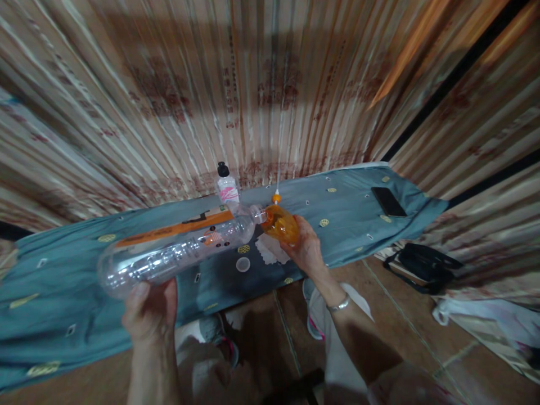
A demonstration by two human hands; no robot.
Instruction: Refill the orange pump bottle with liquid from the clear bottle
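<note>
My left hand (pixel 149 309) grips the base end of a large clear plastic bottle (pixel 181 253) with an orange band on its label. The bottle lies tilted almost level, its neck pointing right. At its mouth is the opening of a small amber bottle (pixel 282 224), which my right hand (pixel 306 247) holds around its far end. Just behind the amber bottle stands an orange and white dispenser cap (pixel 276 197) with a thin upright tube. A crumpled white tissue (pixel 270 250) lies below the amber bottle. Beside it is a small round whitish cap (pixel 243 264).
A squeeze bottle with black cap and pink label (pixel 228 188) stands at the back of the cloth-covered table (pixel 341 197). A dark phone (pixel 388 201) lies at the right. On the floor sits a black bag (pixel 426 264). Patterned curtains (pixel 189 84) hang behind.
</note>
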